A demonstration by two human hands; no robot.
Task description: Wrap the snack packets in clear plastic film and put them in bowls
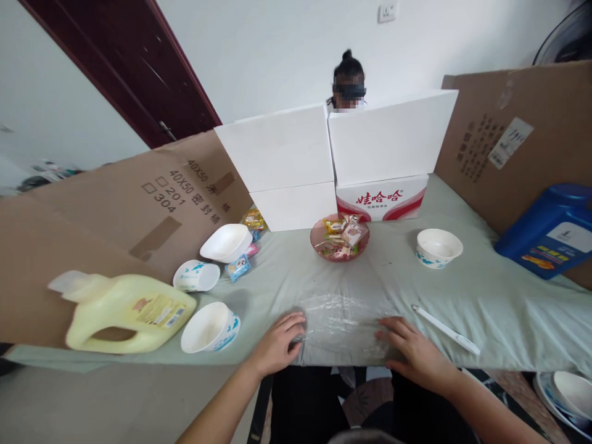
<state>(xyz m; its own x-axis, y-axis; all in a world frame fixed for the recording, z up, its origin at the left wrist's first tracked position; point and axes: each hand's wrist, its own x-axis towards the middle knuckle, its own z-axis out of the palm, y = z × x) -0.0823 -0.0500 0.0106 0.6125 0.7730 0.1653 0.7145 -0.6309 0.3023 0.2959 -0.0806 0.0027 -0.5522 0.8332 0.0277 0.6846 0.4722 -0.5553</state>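
A sheet of clear plastic film or a thin bag (342, 327) lies flat on the cloth near the table's front edge. My left hand (277, 344) rests at its left side, fingertips on the edge and thumb apart from the fingers. At the opposite side, my right hand (411, 351) lies with its fingers spread, touching the plastic. Beyond the film stands a reddish clear bowl (316, 246) of wrapped snacks (354, 234). Close to my right hand is a long, slim white tool (446, 330) whose kind I cannot make out.
At left are a yellow jug (157, 308), several white paper bowls (208, 330) and wrapped snacks (238, 267). Another paper bowl (439, 248) and a blue jug (550, 228) stand right. White boxes (291, 160) and cardboard walls (522, 142) border the table; a person (349, 83) sits behind.
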